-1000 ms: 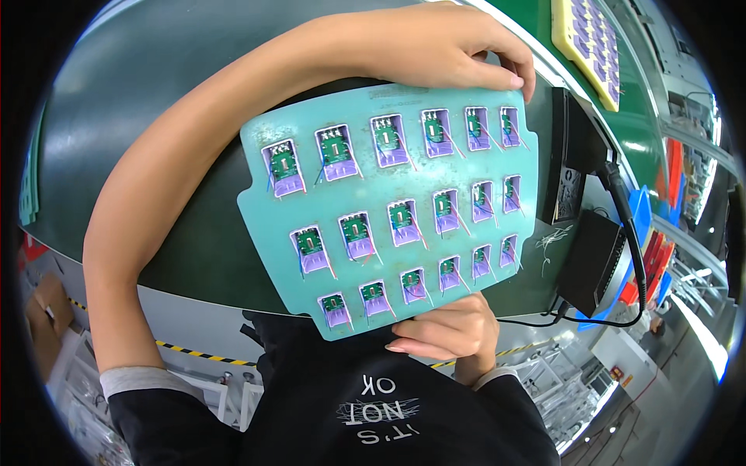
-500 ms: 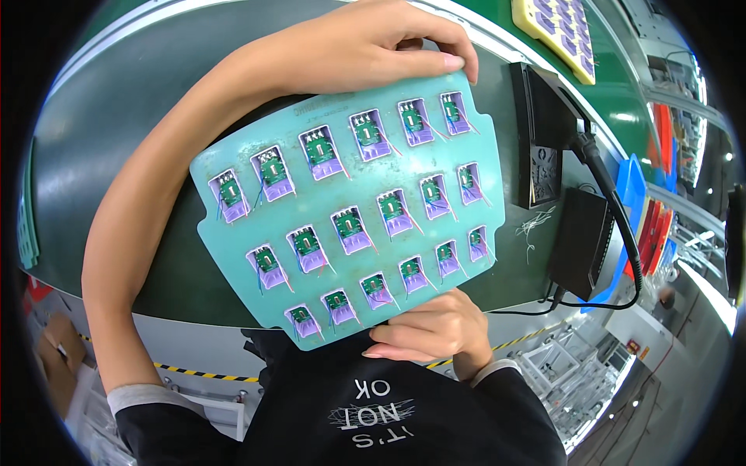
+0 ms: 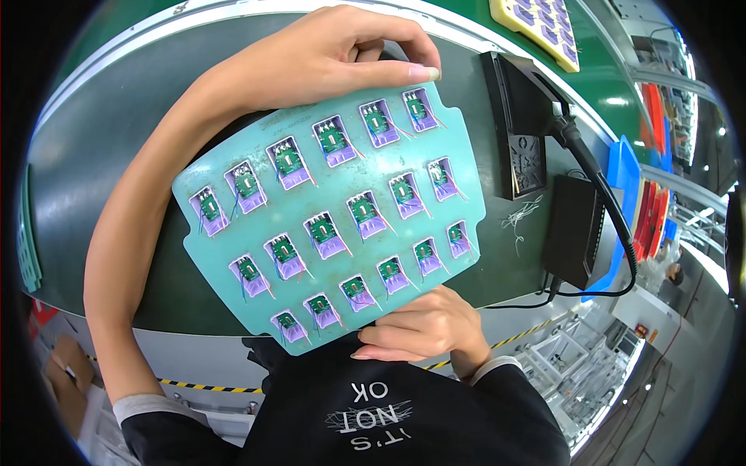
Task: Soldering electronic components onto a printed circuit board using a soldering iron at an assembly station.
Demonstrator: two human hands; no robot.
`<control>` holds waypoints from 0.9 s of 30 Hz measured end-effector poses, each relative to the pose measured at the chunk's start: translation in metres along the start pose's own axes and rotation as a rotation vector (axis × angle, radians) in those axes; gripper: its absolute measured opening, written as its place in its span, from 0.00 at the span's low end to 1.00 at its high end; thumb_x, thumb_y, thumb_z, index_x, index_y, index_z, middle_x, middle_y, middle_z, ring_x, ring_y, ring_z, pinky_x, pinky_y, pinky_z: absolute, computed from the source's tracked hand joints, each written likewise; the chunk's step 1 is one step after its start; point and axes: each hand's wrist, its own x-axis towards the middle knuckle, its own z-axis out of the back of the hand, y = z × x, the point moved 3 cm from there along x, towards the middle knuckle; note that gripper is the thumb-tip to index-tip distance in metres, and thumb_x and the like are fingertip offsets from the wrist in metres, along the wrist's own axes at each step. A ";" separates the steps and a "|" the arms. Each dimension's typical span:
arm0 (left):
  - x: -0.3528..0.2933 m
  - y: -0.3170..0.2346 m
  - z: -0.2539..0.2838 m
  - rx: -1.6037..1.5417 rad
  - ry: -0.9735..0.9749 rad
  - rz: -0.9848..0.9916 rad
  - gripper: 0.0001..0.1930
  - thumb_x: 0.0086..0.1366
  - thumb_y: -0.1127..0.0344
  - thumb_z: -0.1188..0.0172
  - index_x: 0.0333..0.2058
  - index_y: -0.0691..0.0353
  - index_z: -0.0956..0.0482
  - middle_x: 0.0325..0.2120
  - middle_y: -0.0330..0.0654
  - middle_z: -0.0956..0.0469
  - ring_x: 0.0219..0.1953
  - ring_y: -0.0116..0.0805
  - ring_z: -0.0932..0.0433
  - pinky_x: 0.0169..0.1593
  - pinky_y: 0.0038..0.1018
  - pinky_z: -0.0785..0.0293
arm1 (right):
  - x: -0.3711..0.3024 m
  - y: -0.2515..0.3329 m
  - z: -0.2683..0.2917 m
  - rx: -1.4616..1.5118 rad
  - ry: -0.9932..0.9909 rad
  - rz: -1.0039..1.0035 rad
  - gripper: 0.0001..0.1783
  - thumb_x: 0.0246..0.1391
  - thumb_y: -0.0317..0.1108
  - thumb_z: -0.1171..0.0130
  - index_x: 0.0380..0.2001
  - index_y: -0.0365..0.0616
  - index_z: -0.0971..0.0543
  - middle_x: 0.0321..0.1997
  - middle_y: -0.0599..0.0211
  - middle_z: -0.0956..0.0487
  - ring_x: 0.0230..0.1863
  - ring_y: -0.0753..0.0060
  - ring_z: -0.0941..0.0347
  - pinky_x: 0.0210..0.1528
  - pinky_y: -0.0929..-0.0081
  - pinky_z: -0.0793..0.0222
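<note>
A teal tray (image 3: 342, 182) is held tilted above the dark green bench mat. It has rows of pockets, each with a purple plastic holder (image 3: 332, 154) and a small green circuit board (image 3: 288, 158); thin red and blue wires stick out of them. My left hand (image 3: 342, 66) reaches round the left side and grips the tray's far edge, thumb on top and fingers curled behind. At the near edge, my right hand (image 3: 423, 326) holds the tray with bent fingers, partly hidden where they meet it.
To the right stand a black holder (image 3: 519, 116) with a thick black cable (image 3: 594, 167), a black box (image 3: 573, 233) and a blue bin (image 3: 622, 194). White wire scraps (image 3: 522, 217) lie nearby. A yellow tray (image 3: 536, 27) is at the far right, and teal panels (image 3: 27, 233) at the left edge.
The tray and both hands sit slightly farther left in the picture, but the bench things have shifted left too. Both hands keep their hold on the tray.
</note>
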 end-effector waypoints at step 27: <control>-0.001 0.006 -0.005 -0.038 -0.055 0.042 0.12 0.68 0.62 0.38 0.47 0.59 0.17 0.19 0.25 0.37 0.21 0.13 0.45 0.25 0.18 0.51 | -0.003 0.000 -0.001 0.009 -0.007 0.009 0.13 0.49 0.38 0.25 0.22 0.44 0.19 0.18 0.74 0.29 0.22 0.72 0.30 0.23 0.73 0.38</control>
